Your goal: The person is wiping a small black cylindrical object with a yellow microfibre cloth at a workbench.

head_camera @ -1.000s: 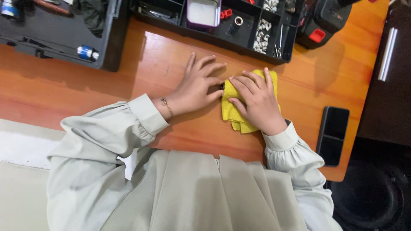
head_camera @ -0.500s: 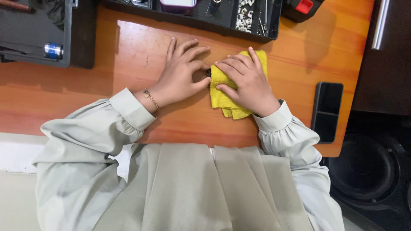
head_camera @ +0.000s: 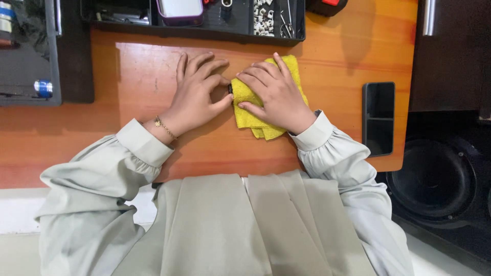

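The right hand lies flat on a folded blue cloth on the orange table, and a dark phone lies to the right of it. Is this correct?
Not quite: in the head view the folded cloth under the right hand is yellow, not blue. The rest holds: it lies on the orange table, with the dark phone to the right.

- The left hand (head_camera: 196,94) lies palm down, fingers spread, thumb tucked toward the other hand.
- The right hand (head_camera: 276,94) presses flat, fingers pointing left, nearly meeting the left fingertips.
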